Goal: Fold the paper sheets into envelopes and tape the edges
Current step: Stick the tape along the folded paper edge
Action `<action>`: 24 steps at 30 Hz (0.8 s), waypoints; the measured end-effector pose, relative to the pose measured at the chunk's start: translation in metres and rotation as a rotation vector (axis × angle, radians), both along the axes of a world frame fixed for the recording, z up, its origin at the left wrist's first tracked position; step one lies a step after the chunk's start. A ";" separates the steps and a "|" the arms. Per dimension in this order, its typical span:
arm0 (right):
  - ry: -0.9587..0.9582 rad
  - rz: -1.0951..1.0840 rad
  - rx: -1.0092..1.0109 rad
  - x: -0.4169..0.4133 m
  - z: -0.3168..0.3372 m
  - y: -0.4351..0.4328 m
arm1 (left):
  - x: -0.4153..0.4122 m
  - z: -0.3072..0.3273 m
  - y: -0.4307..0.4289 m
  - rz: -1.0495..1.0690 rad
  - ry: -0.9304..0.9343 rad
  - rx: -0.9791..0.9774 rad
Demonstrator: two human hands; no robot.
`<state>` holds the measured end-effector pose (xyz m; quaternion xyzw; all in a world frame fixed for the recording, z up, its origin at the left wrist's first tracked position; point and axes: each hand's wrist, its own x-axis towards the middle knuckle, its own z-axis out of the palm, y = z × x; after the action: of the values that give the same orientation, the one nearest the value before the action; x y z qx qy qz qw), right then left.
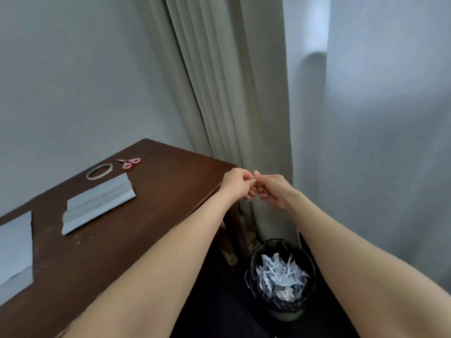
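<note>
Hands meet off the right edge of the tabletop (156, 215), above a bin (280, 272) full of paper scraps. The left hand (235, 182) and right hand (273, 189) have fingers (249, 178) pressed together around something small between them; it is too small to tell, perhaps a bit of tape or scrap. One folded sheet (97, 203) lies on the tabletop, creased lengthwise, and I cannot see tape on its edges. Another sheet (15, 250) lies at the near left edge, partly out of view. A tape roll (99, 171) and scissors (129, 162) sit at the far side. Folding looks under way; taping and further sheets seem left.
</note>
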<state>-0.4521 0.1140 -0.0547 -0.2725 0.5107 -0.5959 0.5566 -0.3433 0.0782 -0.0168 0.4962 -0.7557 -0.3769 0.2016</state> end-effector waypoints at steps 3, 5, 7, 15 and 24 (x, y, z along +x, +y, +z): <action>-0.122 0.058 0.053 -0.013 -0.041 0.013 | -0.011 -0.032 -0.001 0.031 -0.073 0.075; -0.175 0.023 0.105 -0.017 -0.071 0.015 | -0.014 -0.052 -0.003 0.037 -0.137 0.138; -0.112 -0.076 0.207 -0.018 -0.101 0.016 | -0.015 -0.071 -0.005 0.020 -0.167 0.223; -0.185 -0.392 0.518 -0.013 -0.201 0.027 | -0.007 -0.130 -0.012 -0.083 -0.292 0.363; -0.267 -0.376 0.609 -0.017 -0.215 0.014 | -0.013 -0.148 -0.023 -0.117 -0.381 0.337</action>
<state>-0.4694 0.1277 -0.2697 0.0842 0.6285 -0.5387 0.5547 -0.3560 0.0555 -0.1643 0.5402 -0.7340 -0.4084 -0.0521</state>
